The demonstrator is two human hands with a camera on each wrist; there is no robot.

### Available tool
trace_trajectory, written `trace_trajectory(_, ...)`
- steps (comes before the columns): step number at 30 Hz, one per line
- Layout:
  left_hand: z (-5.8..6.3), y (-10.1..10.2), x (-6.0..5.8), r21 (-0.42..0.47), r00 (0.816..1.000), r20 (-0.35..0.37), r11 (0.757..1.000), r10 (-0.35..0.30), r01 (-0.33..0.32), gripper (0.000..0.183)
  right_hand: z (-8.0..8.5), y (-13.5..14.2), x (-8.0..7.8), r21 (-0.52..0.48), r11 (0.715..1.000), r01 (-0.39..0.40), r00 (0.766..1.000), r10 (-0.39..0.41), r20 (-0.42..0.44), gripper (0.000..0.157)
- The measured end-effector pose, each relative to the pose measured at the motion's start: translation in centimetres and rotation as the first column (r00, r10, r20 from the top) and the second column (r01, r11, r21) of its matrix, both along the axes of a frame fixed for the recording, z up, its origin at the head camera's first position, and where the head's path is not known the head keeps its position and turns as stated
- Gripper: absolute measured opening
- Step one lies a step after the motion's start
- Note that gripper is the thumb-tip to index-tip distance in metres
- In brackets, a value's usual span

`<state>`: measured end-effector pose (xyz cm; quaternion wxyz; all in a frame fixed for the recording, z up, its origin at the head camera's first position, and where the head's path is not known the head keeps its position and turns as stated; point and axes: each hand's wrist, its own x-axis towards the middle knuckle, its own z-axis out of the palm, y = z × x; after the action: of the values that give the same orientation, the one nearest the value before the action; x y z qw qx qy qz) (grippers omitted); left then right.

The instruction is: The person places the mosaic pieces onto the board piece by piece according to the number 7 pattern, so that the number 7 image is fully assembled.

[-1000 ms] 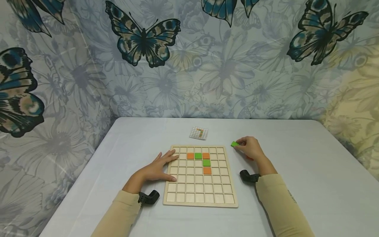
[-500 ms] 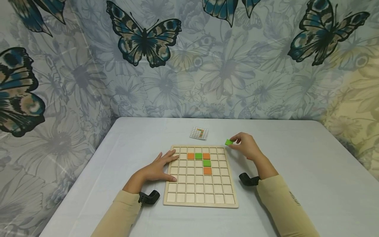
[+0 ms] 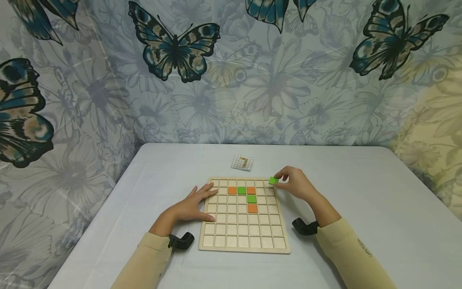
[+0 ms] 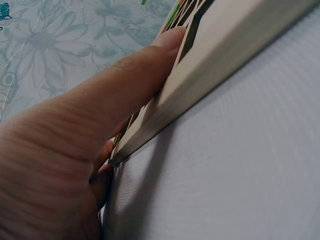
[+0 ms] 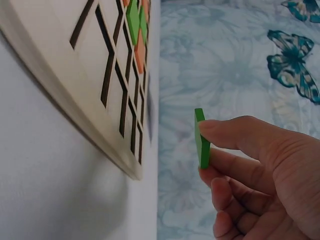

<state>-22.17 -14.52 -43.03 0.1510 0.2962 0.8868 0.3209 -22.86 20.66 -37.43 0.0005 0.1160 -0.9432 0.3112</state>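
My right hand (image 3: 296, 184) pinches a green square tile (image 3: 273, 180) between thumb and fingers, over the far right corner of the wooden grid board (image 3: 244, 251). In the right wrist view the green tile (image 5: 201, 140) stands on edge in the grip, apart from the board (image 5: 75, 120). My left hand (image 3: 189, 205) rests on the board's left edge with its fingers spread; in the left wrist view the thumb (image 4: 125, 75) lies over the rim. Orange tiles (image 3: 232, 190) and green tiles (image 3: 251, 199) fill several cells, in a row that turns down toward me.
Behind the board lies a small pattern card (image 3: 242, 162) printed with a grid and coloured squares. A white cloth covers the table (image 3: 379, 192). Black wrist cameras (image 3: 182, 241) sit on both wrists. A butterfly-printed curtain (image 3: 274, 80) hangs behind the table.
My right hand has carried the green tile leftward from beside the board to over its far right corner. The left hand has stayed on the board's left edge.
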Motion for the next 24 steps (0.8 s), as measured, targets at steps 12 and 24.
trace_trajectory(12,0.1,-0.1,0.3,0.008,1.000,0.013,1.000,0.019,-0.019,0.092,0.0,-1.9,1.6,-0.011,0.987,-0.162,0.986,0.161,-0.045,0.019)
trace_trajectory(24,0.2,0.0,0.1,-0.001,1.000,-0.003,1.000,-0.002,0.002,0.092,0.0,-3.4,2.6,-0.009,0.971,-0.239,0.971,0.239,0.004,0.021)
